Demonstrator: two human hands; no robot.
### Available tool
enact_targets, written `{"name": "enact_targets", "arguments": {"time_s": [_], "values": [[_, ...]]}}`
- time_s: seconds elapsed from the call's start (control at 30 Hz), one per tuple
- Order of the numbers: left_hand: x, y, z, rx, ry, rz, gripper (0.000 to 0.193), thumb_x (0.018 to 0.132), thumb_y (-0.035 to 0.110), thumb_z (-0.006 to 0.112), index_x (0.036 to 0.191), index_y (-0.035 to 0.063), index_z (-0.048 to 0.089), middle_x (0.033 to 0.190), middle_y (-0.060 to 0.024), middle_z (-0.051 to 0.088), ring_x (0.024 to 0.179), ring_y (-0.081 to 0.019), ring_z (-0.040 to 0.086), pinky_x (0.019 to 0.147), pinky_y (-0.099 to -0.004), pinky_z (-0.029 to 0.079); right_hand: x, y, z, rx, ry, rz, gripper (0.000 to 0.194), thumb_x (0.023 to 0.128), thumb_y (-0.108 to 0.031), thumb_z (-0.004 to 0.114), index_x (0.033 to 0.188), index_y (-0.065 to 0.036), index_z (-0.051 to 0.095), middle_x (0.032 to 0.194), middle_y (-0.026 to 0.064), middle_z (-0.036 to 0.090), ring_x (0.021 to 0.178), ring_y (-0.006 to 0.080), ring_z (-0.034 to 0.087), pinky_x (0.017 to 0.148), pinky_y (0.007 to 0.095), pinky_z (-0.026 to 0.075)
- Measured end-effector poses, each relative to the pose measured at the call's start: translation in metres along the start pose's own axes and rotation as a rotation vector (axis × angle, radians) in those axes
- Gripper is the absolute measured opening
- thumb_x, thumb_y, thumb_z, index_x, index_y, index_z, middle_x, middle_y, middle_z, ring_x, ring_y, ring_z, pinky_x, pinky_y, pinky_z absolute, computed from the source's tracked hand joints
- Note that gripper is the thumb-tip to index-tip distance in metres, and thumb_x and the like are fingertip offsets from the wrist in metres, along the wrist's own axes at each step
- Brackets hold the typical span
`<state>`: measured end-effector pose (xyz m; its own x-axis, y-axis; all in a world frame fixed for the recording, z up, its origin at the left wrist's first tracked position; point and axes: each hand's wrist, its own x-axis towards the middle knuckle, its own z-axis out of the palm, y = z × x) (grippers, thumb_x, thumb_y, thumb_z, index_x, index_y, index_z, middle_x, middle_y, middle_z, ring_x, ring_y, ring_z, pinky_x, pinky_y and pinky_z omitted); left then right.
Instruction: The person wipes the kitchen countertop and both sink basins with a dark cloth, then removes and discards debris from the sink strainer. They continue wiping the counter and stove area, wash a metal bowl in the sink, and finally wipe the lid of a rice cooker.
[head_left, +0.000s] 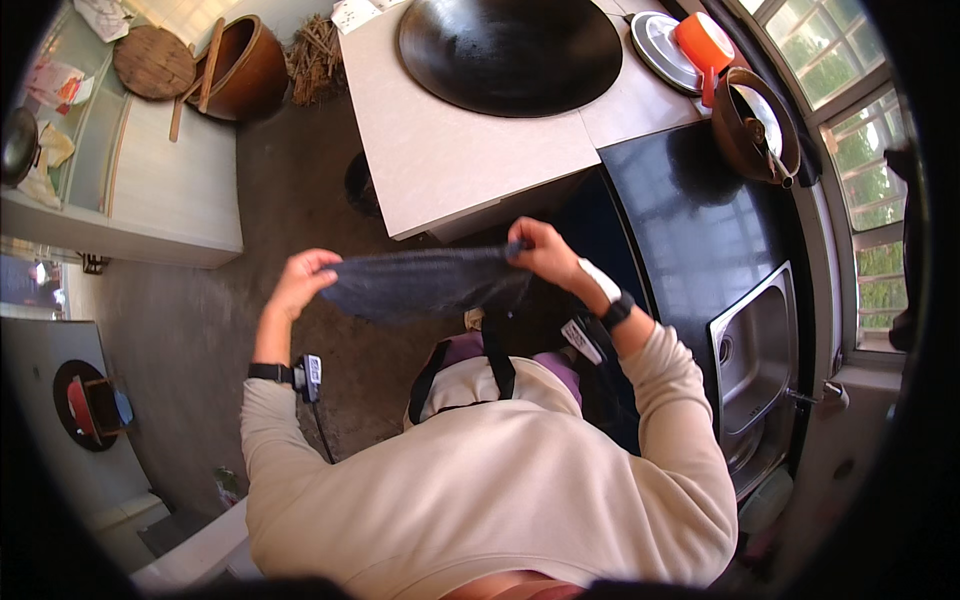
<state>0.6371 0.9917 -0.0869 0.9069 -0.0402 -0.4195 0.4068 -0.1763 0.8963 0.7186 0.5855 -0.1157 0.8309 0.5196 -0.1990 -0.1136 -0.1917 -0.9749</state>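
A dark blue-grey cloth (427, 281) is stretched between my two hands in front of my body, above the floor. My left hand (304, 279) pinches its left end between thumb and fingers. At the other end, my right hand (541, 249) grips a bunched corner, with its fingers curled around the fabric. The lower edge of the cloth hangs loose and looks slightly blurred. Both hands are nearer to me than the front edge of the pale tiled stove counter (465, 165).
A large black wok (510, 56) is set into the counter. Right of it are an orange pot (703, 41), a metal lid (660, 52) and a brown basin (724, 135). A steel sink (757, 352) lies in the black countertop (675, 217). A wooden barrel (255, 82) stands far left.
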Motion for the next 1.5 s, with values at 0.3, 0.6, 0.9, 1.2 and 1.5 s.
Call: {"name": "enact_targets", "arguments": {"time_s": [0.3, 0.6, 0.9, 1.2, 1.5], "values": [[0.179, 0.039, -0.001, 0.822, 0.778, 0.203, 0.078, 0.074, 0.026, 0.068, 0.137, 0.0089, 0.025, 0.129, -0.0257, 0.03, 0.118, -0.0419, 0.034, 0.099, -0.0456, 0.032, 0.103, 0.031, -0.056, -0.456, 0.843, 0.236, 0.042, 0.073, -0.016, 0.064, 0.111, -0.005, 0.05, 0.088, 0.0098, 0.057, 0.083, 0.0196, 0.056, 0.072, 0.032, 0.047], [0.182, -0.047, 0.079, 1.219, 0.108, 0.533, 0.069, 0.068, 0.027, 0.072, 0.128, 0.0108, 0.042, 0.128, -0.0285, 0.034, 0.117, -0.043, 0.035, 0.097, -0.0455, 0.032, -0.2, 0.08, -0.154, 0.26, 0.98, 0.488, 0.029, 0.08, -0.012, 0.057, 0.108, -0.005, 0.052, 0.08, 0.004, 0.057, 0.065, 0.0125, 0.059, 0.054, 0.0243, 0.046], [0.104, -0.069, 0.108, 1.118, 0.468, -0.135, 0.062, 0.076, 0.031, 0.068, 0.126, 0.0036, 0.044, 0.127, -0.0237, 0.04, 0.117, -0.0371, 0.039, 0.099, -0.0429, 0.033, -0.509, 0.209, -0.269, 0.216, 1.269, 1.157, 0.023, 0.078, -0.014, 0.054, 0.1, -0.01, 0.054, 0.077, 0.0059, 0.059, 0.059, 0.0181, 0.059, 0.046, 0.0352, 0.048], [-0.067, -0.021, 0.248, 0.96, -0.017, -0.628, 0.043, 0.078, 0.017, 0.067, 0.118, 0.0039, 0.055, 0.113, -0.0122, 0.056, 0.105, -0.0222, 0.051, 0.09, -0.0317, 0.041, -0.515, 0.337, -0.315, 0.12, 0.532, 1.194, 0.072, 0.073, -0.01, 0.044, 0.141, -0.009, 0.018, 0.102, 0.0251, 0.06, 0.076, 0.0344, 0.064, 0.066, 0.0414, 0.05], [-0.158, -0.007, 0.271, 0.759, 0.246, -0.789, 0.04, 0.081, 0.017, 0.063, 0.119, 0.0085, 0.054, 0.106, -0.006, 0.058, 0.088, -0.0161, 0.054, 0.065, -0.0314, 0.047, -0.491, 0.385, -0.341, -0.59, 0.466, 1.175, 0.025, 0.075, -0.011, 0.05, 0.094, -0.005, 0.065, 0.099, 0.0187, 0.063, 0.093, 0.0338, 0.061, 0.079, 0.0405, 0.05]]}}
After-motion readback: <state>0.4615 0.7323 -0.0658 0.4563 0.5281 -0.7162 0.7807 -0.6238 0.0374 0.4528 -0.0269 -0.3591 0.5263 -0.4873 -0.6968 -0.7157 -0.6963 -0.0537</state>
